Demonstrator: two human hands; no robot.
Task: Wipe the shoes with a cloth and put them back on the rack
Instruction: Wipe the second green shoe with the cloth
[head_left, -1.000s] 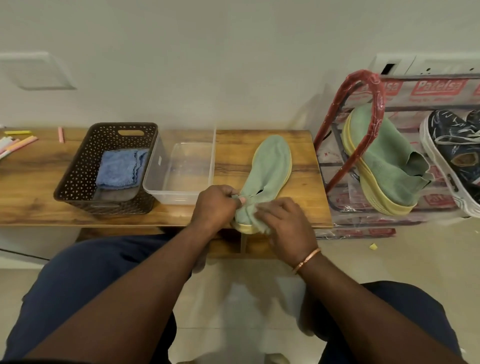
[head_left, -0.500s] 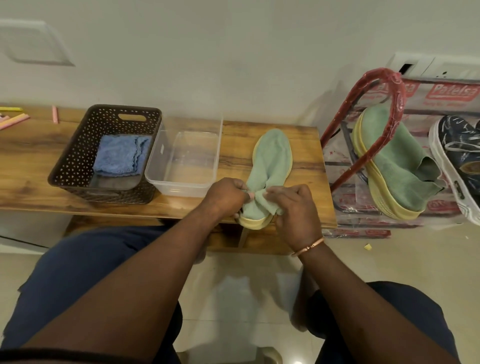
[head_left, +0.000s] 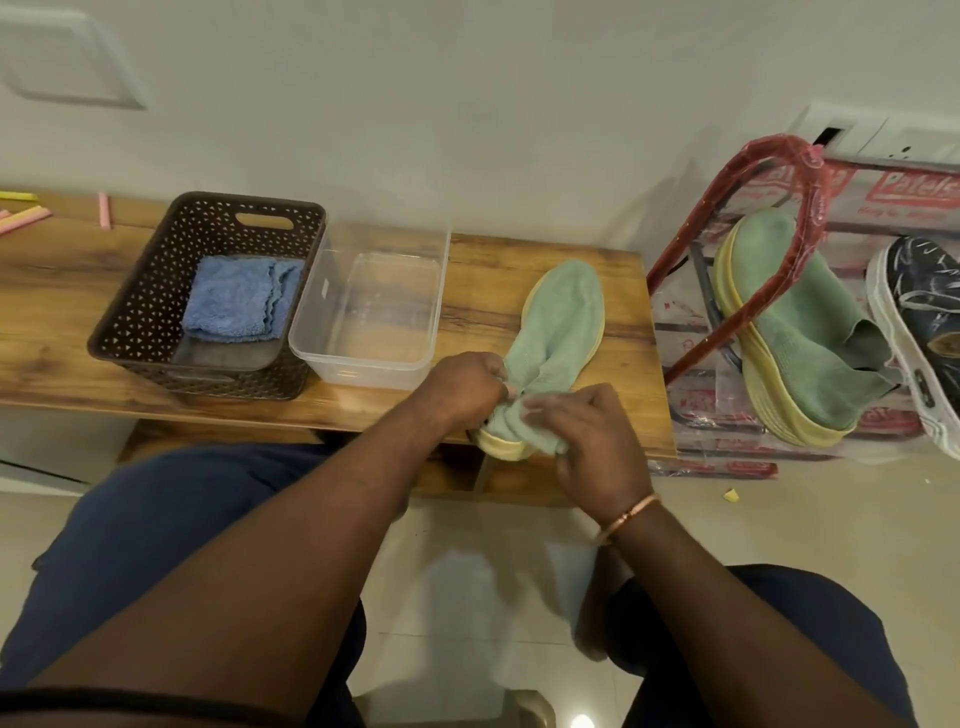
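Head view. Green shoe (head_left: 563, 317): at right end of worktop (head_left: 52, 332), toe toward back edge, heel at front edge. Left hand (head_left: 462, 384): curled, pinching shoe collar from left. Right hand (head_left: 592, 441): curled, gripping collar fabric from right. Blue cloth (head_left: 239, 301): in brown basket (head_left: 150, 291), left of clear tub (head_left: 358, 371). Rack (head_left: 779, 141): beside right edge, carrying second green shoe (head_left: 795, 332).

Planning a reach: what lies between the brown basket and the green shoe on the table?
A clear plastic tub, right beside the basket, in the head view.
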